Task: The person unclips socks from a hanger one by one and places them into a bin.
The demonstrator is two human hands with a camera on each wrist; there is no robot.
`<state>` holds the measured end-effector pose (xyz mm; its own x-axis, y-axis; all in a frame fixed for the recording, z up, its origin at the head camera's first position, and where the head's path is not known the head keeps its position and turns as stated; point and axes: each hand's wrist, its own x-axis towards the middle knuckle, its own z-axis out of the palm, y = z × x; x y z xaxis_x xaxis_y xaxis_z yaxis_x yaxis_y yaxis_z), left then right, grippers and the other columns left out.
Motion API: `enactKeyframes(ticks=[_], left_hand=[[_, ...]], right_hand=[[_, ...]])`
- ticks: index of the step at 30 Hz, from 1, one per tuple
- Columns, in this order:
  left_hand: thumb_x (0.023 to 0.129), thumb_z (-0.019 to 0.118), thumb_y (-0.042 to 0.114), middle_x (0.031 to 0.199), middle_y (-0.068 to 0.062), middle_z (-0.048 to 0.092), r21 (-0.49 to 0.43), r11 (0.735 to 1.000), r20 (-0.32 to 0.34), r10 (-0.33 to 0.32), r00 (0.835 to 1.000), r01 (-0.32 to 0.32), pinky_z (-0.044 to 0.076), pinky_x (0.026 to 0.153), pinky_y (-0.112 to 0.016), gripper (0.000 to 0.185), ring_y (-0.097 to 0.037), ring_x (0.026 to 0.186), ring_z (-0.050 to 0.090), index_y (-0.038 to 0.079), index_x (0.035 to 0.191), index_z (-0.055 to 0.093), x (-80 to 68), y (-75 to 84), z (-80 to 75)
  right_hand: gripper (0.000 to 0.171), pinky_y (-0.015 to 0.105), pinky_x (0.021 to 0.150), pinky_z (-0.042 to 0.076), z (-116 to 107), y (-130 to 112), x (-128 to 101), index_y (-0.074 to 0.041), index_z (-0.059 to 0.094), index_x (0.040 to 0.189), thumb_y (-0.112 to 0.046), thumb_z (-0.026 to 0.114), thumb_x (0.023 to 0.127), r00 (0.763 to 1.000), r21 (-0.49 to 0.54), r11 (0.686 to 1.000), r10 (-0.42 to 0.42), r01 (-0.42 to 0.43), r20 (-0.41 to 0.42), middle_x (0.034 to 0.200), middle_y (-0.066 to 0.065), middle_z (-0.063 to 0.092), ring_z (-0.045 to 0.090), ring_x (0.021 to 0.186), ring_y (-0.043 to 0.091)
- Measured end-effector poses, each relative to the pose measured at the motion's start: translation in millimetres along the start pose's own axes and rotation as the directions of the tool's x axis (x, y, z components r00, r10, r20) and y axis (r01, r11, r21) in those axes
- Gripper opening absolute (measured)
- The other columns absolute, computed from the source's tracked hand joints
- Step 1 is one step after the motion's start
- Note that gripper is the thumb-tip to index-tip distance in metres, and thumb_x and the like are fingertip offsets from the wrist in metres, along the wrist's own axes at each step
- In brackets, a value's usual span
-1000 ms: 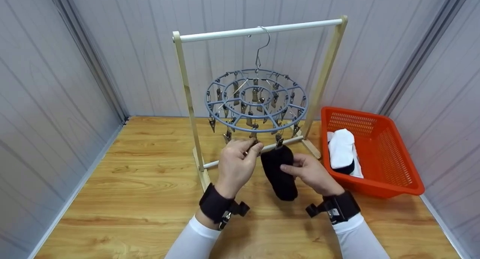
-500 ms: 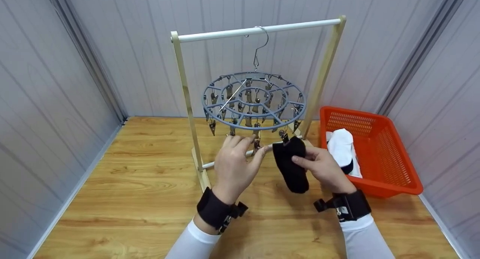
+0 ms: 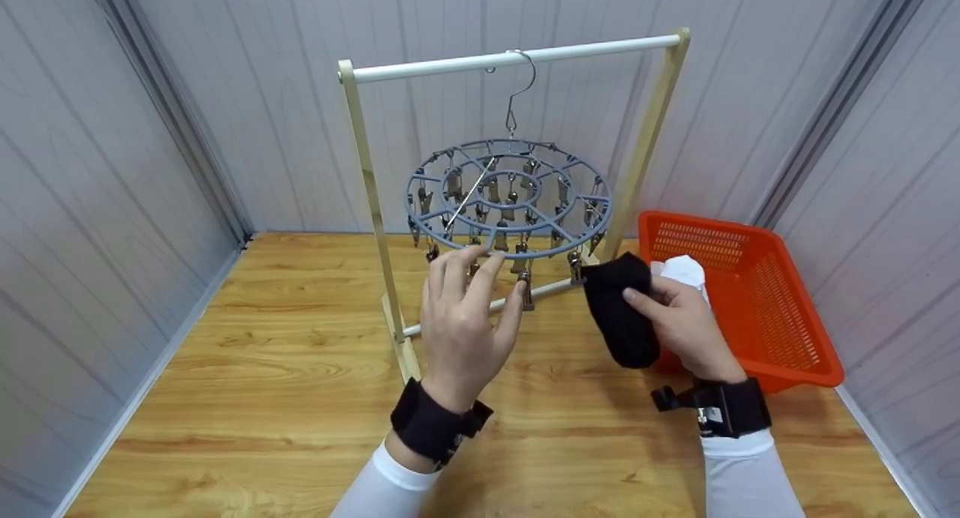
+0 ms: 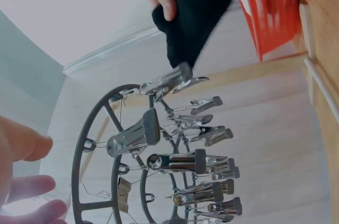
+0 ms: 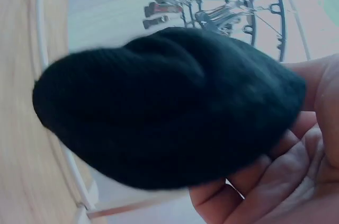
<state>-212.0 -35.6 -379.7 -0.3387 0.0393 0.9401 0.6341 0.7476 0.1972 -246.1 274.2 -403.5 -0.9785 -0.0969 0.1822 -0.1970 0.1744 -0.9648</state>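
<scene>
A black sock [image 3: 619,312] is pinched between the thumb and fingers of my right hand [image 3: 690,327], to the right of a round grey clip hanger [image 3: 540,256]. A metal clip [image 3: 576,267] on the hanger's rim meets the sock's upper left corner, and the left wrist view shows this clip [image 4: 168,81] right at the sock's edge. My left hand [image 3: 461,334] is raised at the front of the hanger, fingers spread and holding nothing. A hanging clip [image 3: 524,289] is just beside its thumb. In the right wrist view the sock [image 5: 159,113] covers most of my fingers.
The hanger hooks over the white bar [image 3: 427,70] of a wooden stand [image 3: 367,181]. On the right stands an orange basket [image 3: 772,315] with a white sock [image 3: 684,269], partly hidden behind my right hand. Panelled walls [image 3: 285,128] enclose the wooden tabletop [image 3: 285,398].
My right hand has moved right and slightly up with the black sock, towards the basket. The left hand's fingers have let go of a clip and spread. The hanger has turned a little.
</scene>
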Motion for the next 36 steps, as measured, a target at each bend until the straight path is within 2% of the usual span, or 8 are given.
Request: enactKeyframes(ticks=[4, 8, 15, 21, 25, 28, 33, 36], left_hand=[[0.098, 0.086, 0.022, 0.149, -0.019, 0.064, 0.024, 1.000, 0.023, 0.009, 1.000, -0.010, 0.047, 0.120, -0.056, 0.042, -0.041, 0.142, 0.055, 0.001, 0.134, 0.076, -0.5, -1.0, 0.5], [0.099, 0.085, 0.024, 0.154, -0.021, 0.062, 0.052, 0.999, 0.069, 0.015, 0.998, -0.018, 0.038, 0.127, -0.062, 0.043, -0.043, 0.150, 0.051, 0.004, 0.136, 0.076, -1.3, -1.8, 1.6], [0.102, 0.082, 0.027, 0.158, -0.020, 0.060, 0.071, 0.997, 0.135, 0.007, 0.991, -0.017, 0.032, 0.129, -0.068, 0.046, -0.044, 0.156, 0.047, 0.005, 0.141, 0.073, -5.1, -1.4, 2.3], [0.102, 0.083, 0.025, 0.154, -0.019, 0.064, 0.082, 0.997, 0.148, -0.001, 0.989, -0.012, 0.031, 0.130, -0.066, 0.049, -0.042, 0.154, 0.049, 0.006, 0.145, 0.071, -6.8, 0.3, 3.1], [0.101, 0.083, 0.025, 0.154, -0.020, 0.064, 0.070, 0.997, 0.158, -0.003, 0.987, -0.009, 0.031, 0.131, -0.065, 0.050, -0.042, 0.154, 0.050, 0.005, 0.145, 0.071, -7.1, 1.2, 3.4], [0.102, 0.082, 0.026, 0.153, -0.020, 0.064, 0.065, 0.998, 0.167, -0.006, 0.986, -0.005, 0.031, 0.131, -0.065, 0.048, -0.042, 0.153, 0.050, 0.005, 0.144, 0.071, -7.3, 1.8, 3.9], [0.102, 0.082, 0.025, 0.153, -0.020, 0.064, 0.065, 0.998, 0.172, -0.009, 0.985, -0.003, 0.032, 0.130, -0.065, 0.048, -0.042, 0.152, 0.051, 0.004, 0.144, 0.071, -7.8, 2.2, 4.0], [0.102, 0.083, 0.025, 0.153, -0.020, 0.064, 0.066, 0.998, 0.173, -0.006, 0.985, -0.006, 0.032, 0.130, -0.066, 0.049, -0.042, 0.152, 0.051, 0.004, 0.144, 0.071, -7.2, 2.0, 4.1]], right_hand=[[0.044, 0.034, 0.079, 0.069, -11, -2, -2, 0.008, 0.073, 0.137, -0.025, 0.076, 0.109, 0.996, 0.016, 1.000, -0.016, 0.017, -0.090, 0.110, 0.008, 0.084, 0.082, 0.093, 0.020], [0.045, 0.030, 0.074, 0.067, -22, -2, -3, 0.006, 0.074, 0.136, -0.030, 0.076, 0.108, 0.976, -0.020, 0.999, -0.052, 0.049, -0.212, 0.102, 0.002, 0.084, 0.081, 0.087, 0.016], [0.040, 0.021, 0.069, 0.060, -33, 0, -4, -0.003, 0.080, 0.131, -0.037, 0.072, 0.110, 0.885, -0.184, 0.981, -0.140, 0.063, -0.444, 0.095, -0.005, 0.080, 0.075, 0.081, 0.010], [0.038, 0.020, 0.069, 0.054, -40, 6, -1, -0.003, 0.080, 0.128, -0.036, 0.067, 0.113, 0.821, -0.306, 0.952, -0.197, 0.029, -0.536, 0.092, -0.010, 0.074, 0.068, 0.078, 0.009], [0.042, 0.022, 0.073, 0.052, -44, 13, 2, -0.003, 0.078, 0.129, -0.039, 0.063, 0.115, 0.827, -0.309, 0.951, -0.160, -0.017, -0.538, 0.103, -0.002, 0.077, 0.067, 0.083, 0.009], [0.046, 0.027, 0.081, 0.052, -48, 20, 3, -0.004, 0.074, 0.137, -0.042, 0.059, 0.116, 0.855, -0.325, 0.943, -0.109, -0.074, -0.508, 0.116, 0.013, 0.077, 0.067, 0.093, 0.017], [0.059, 0.046, 0.096, 0.047, -58, 29, 3, -0.002, 0.052, 0.164, -0.040, 0.049, 0.119, 0.907, -0.461, 0.870, -0.042, -0.173, -0.419, 0.134, 0.028, 0.065, 0.062, 0.114, 0.037], [0.060, 0.054, 0.100, 0.044, -61, 30, 3, 0.004, 0.045, 0.166, -0.035, 0.046, 0.120, 0.914, -0.510, 0.838, -0.033, -0.195, -0.404, 0.140, 0.031, 0.056, 0.057, 0.122, 0.045]])
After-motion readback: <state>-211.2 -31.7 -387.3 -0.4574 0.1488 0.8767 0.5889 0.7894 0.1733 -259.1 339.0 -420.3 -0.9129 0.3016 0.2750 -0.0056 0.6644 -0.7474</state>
